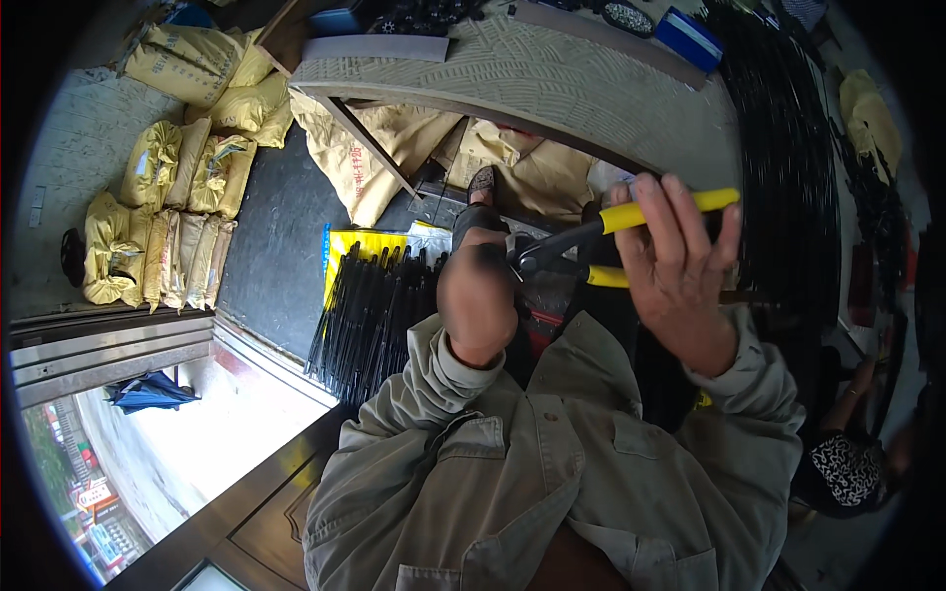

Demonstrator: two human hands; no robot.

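My right hand [675, 266] is wrapped round the upper handle of a pair of pliers [562, 246] with yellow grips and a dark metal head. The two handles stand apart, the lower one beside my palm. Just left of the pliers' head, and close to it, is my left hand [478, 310]. It is blurred, so its fingers cannot be made out, nor whether anything is in them. A dark patch shows at its upper end. To the left of my left hand stands a bundle of thin black rods [370, 320], in front of a yellow sheet [370, 239].
Stuffed yellow sacks [192, 177] are stacked at the far left. A worktable [552, 74] with a blue box [688, 39] spans the far side. Long black strands [788, 148] hang at the right. Near the right edge is another person's patterned clothing [845, 471]. An open doorway [227, 414] is at the left.
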